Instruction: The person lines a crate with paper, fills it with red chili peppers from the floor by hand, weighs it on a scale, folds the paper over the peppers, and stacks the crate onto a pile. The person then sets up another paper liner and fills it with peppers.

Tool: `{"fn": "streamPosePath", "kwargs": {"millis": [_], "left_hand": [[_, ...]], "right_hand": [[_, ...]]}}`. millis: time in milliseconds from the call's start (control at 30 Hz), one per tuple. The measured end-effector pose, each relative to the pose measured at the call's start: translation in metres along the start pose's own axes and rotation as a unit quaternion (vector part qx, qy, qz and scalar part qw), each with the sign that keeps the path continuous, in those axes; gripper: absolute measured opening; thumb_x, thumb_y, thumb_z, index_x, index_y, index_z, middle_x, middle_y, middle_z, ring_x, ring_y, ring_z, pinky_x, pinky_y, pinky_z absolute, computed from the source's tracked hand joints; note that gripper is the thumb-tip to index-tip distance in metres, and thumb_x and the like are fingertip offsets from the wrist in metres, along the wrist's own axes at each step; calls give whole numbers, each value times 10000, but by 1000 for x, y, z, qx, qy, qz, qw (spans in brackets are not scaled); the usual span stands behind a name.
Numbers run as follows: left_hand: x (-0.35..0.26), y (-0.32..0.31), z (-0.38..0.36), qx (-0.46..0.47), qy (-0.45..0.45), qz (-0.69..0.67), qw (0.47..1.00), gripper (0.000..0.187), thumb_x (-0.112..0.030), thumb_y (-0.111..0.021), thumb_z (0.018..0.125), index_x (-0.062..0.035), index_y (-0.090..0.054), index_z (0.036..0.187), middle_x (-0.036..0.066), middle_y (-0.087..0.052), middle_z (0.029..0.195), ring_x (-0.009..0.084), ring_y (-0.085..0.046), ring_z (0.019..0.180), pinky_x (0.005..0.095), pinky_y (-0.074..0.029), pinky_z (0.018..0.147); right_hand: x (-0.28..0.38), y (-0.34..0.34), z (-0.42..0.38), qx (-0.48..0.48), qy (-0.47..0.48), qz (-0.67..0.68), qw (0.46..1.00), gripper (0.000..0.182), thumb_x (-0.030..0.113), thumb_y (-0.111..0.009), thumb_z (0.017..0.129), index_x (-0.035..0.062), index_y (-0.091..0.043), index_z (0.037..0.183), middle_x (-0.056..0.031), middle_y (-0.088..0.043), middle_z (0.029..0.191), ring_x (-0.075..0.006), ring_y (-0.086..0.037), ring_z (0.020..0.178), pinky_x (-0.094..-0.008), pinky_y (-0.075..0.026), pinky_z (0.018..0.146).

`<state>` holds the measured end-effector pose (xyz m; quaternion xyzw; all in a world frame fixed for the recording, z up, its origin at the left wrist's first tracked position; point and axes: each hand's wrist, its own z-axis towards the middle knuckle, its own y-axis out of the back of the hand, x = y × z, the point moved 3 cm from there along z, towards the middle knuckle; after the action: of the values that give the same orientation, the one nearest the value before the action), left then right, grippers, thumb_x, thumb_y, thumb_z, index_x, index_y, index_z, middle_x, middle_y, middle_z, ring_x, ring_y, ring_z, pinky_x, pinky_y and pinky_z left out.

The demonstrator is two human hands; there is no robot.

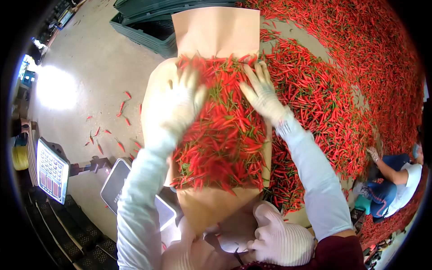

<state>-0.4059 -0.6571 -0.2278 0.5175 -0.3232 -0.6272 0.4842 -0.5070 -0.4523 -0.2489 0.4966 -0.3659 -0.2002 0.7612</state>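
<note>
Red chillies with green stems (pixel 220 130) fill a box lined with brown paper (pixel 216 33), whose flaps stand out at the far and near ends. My left hand (pixel 183 96), in a pale glove, is spread over the left side of the chillies and blurred by motion. On the far right of the box, my right hand (pixel 261 92), also gloved, rests with fingers apart on the chillies and the paper edge. Some chillies near the middle are smeared by motion. Neither hand is closed round anything.
A large chilli heap (pixel 315 99) spreads over the floor at right. Green crates (pixel 144 33) are stacked beyond the box. A scale display (pixel 53 171) stands at left, beside a grey platform (pixel 118 180). Another person (pixel 396 184) crouches at far right. Dark crates (pixel 58 229) lie lower left.
</note>
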Motion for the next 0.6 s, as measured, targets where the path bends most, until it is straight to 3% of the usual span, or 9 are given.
{"fn": "streamPosePath", "kwargs": {"millis": [67,167,267,300,367,400,467,500,600], "left_hand": [[-20,-14,-41,40,-30,22,998,624,-323,-559,872,-125,-381,1437,141,-339,1504,410,-281,1382,610,-189,1111],[-18,-32,-55,40,-49,28,998,627,-317,-564,862,-138,-386,1437,127,-348,1494,393,-313,1352,618,-186,1101],[-13,-3,-54,39,-62,46,996,602,-295,-564,863,-139,-404,1422,163,-337,1486,371,-294,1371,619,-185,1099],[-2,8,-62,-51,4,-12,999,534,-249,-559,873,-124,-445,1380,207,-431,1400,378,-394,1299,558,-286,1070],[37,28,-78,-124,175,-115,970,425,-209,-535,902,-90,-505,1309,242,-521,1277,416,-517,1140,490,-403,981],[56,18,-94,-120,239,-72,961,379,-224,-507,919,-48,-531,1254,263,-565,1176,435,-547,1056,487,-436,916],[83,-5,-107,1,353,-104,930,355,-272,-450,952,-11,-596,1145,285,-613,1064,433,-577,1005,492,-458,880],[85,-18,-112,-24,314,-92,945,379,-309,-440,964,-14,-609,1129,283,-612,1079,438,-573,1010,488,-456,892],[77,-34,-98,-29,368,-133,920,403,-334,-455,961,-5,-620,1124,282,-620,1078,446,-575,1017,469,-450,914]], "right_hand": [[33,-20,-43,67,-21,-55,996,668,422,-553,894,130,-353,1461,-229,-278,1508,-450,-272,1367,-555,-205,1119],[36,-33,-49,6,-20,-10,1000,706,424,-607,864,118,-366,1453,-233,-321,1483,-451,-292,1358,-544,-221,1111],[40,17,-34,-49,54,-13,997,537,250,-651,790,41,-526,1268,-223,-523,1241,-401,-488,1150,-505,-364,1012],[27,31,-34,-69,-4,23,997,424,150,-633,748,27,-564,1148,-199,-550,1100,-371,-526,1002,-482,-430,932],[-6,37,-58,-101,-229,98,963,460,232,-605,844,11,-530,1241,-224,-552,1157,-354,-532,1084,-440,-435,941],[-41,6,-88,-153,-251,110,949,517,326,-587,894,11,-508,1297,-218,-589,1118,-326,-586,1027,-413,-465,904],[-53,-10,-100,-5,-312,168,935,527,356,-582,902,11,-511,1293,-174,-606,1012,-259,-629,814,-358,-533,700],[-38,-5,-100,70,-385,226,892,506,346,-588,898,6,-522,1268,-159,-602,973,-234,-626,738,-340,-541,616],[-29,-4,-93,25,-460,370,807,363,283,-635,866,-11,-572,1070,-95,-562,811,-178,-548,600,-341,-497,500]]}}
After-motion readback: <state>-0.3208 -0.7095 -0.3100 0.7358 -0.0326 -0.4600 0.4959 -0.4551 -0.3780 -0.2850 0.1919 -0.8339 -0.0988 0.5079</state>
